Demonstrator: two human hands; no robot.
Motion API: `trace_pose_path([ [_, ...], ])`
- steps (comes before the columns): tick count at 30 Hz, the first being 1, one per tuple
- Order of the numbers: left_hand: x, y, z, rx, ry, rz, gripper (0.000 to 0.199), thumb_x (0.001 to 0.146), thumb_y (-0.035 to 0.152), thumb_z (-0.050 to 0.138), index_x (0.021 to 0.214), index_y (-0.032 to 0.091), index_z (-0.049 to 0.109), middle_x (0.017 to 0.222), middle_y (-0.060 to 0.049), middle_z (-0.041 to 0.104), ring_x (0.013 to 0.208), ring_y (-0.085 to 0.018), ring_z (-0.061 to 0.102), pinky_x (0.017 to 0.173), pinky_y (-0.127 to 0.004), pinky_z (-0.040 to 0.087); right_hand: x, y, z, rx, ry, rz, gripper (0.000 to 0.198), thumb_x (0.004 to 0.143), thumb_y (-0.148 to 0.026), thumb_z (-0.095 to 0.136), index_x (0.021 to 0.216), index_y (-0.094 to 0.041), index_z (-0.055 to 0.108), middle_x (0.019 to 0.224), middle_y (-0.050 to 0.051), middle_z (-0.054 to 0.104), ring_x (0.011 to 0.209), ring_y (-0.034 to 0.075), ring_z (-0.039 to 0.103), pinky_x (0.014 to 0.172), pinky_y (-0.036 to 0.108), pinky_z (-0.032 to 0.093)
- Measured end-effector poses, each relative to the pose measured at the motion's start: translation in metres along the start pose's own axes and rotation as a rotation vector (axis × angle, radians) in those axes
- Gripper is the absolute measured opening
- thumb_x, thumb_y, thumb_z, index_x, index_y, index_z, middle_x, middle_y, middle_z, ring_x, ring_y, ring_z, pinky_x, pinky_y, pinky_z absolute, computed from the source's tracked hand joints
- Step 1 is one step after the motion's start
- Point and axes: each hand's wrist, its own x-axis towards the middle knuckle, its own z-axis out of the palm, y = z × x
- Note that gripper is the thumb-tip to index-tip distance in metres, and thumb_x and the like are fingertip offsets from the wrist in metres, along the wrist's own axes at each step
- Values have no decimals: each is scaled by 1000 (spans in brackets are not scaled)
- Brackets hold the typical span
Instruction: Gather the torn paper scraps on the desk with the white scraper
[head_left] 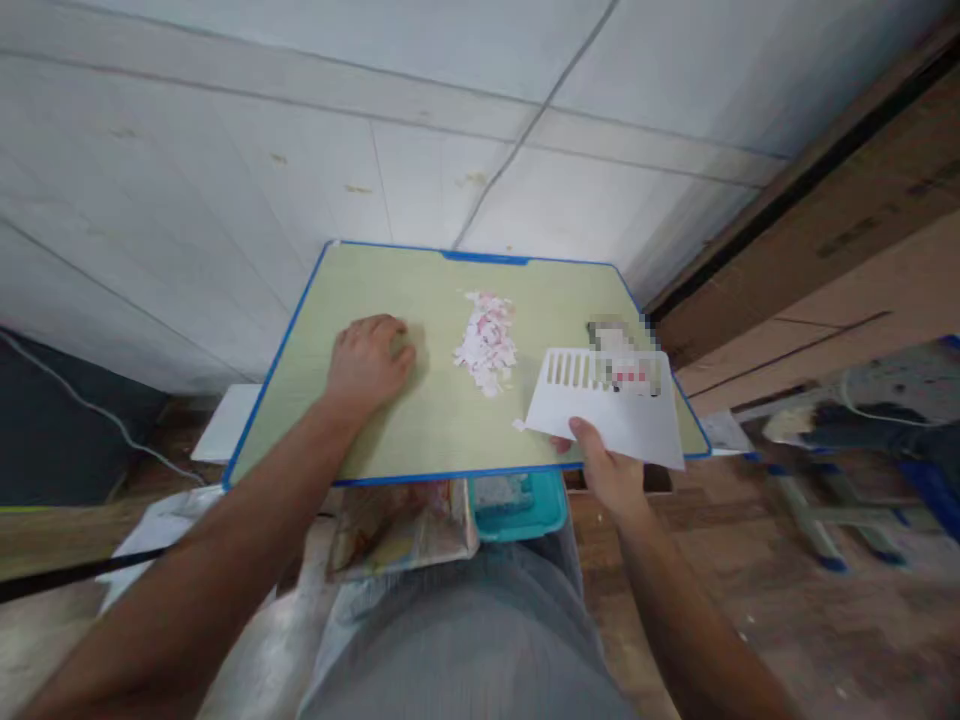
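My left hand (369, 362) rests on the left half of a yellow-green desktop (420, 430) with a blue rim. Its fingers curve loosely, the thumb stands apart from them, and nothing shows in the grasp. My right hand (611, 475) pinches the near edge of a white slotted sheet (615, 420), thumb on top. A row of narrow slots runs along the sheet's far side; whether it is paper or plastic I cannot tell. Between my hands lies a pile of small white and pink paper scraps (487, 345). One loose scrap (519, 425) is at the sheet's left corner.
A blurred-out item (611, 335) lies behind the sheet on the right. Below the desktop's front edge are a turquoise bin (517, 520) and a bag-like bundle (420, 530). Large cardboard boxes (810, 270) stand at right, against a white wall (262, 180) behind.
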Motion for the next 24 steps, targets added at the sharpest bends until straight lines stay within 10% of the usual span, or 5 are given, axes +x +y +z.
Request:
trace_pose_path([
  [24,8,1,-14,-15,-93,-39,35,104,39,66,132,31,84,155,-7,83,155,-37,69,136,-57,51,7,0,-3,-3,-154,-65,52,101,-69,75,65,-31,74,70,8,81,77,31,79,98,49,70],
])
